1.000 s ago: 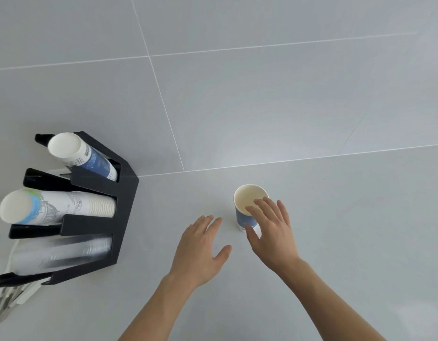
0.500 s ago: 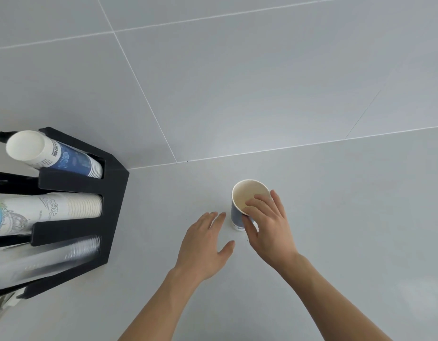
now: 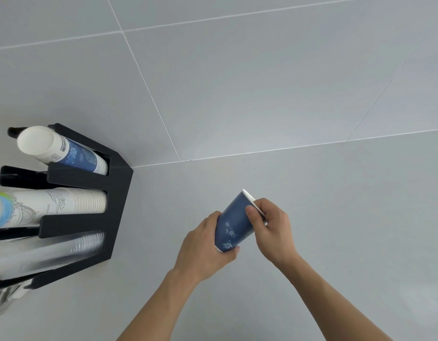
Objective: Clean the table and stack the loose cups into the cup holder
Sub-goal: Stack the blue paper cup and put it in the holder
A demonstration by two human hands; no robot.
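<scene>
A blue paper cup [image 3: 234,221] with a white rim is lifted off the table and tilted, its mouth pointing up and to the right. My right hand [image 3: 272,227] pinches its rim end. My left hand [image 3: 205,247] cups its base end from below. At the left stands a black cup holder [image 3: 114,193] with three slots: a stack of blue cups [image 3: 62,151] in the far slot, a stack of white cups [image 3: 50,204] in the middle one, and clear plastic cups [image 3: 53,252] in the near one.
The grey table [image 3: 336,217] meets a grey tiled wall [image 3: 237,82] behind. A clear wrapper or bag [image 3: 1,301] pokes out under the holder at the lower left edge.
The blue cup stood upright on the table with my right hand closing on its rim. Now it is raised and tipped sideways, and my left hand has come off the table onto its base.
</scene>
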